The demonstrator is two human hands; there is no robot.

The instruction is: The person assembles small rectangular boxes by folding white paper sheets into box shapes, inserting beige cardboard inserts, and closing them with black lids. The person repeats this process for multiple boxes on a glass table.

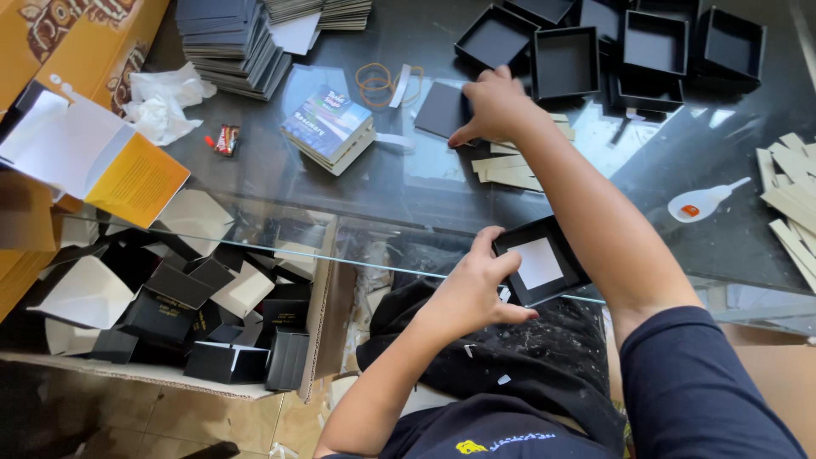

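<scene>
The left hand (470,293) has its fingers curled about the near corner of a small square black cardboard box tray with a white square panel on its floor (539,262), thumb on one edge and fingertips over the rim, holding it tilted just above the near edge of the dark glass tabletop (382,183). The right hand (497,106) is stretched further out, fingers spread and bent, pressing down on a flat black square card (442,110) that lies on the glass; whether it has pinched the card or only rests on it I cannot tell. Just beside that card lies a loose heap of pale cardboard strips (510,170), and behind it stands a cluster of open empty black box trays (612,51).

By the look of it, the step in hand is fitting out the held tray, with the flat card being picked up for it. The next move calls for getting a fingertip under the card's edge, since it lies flush on smooth glass, while the left hand keeps the tray level and open side up
</scene>
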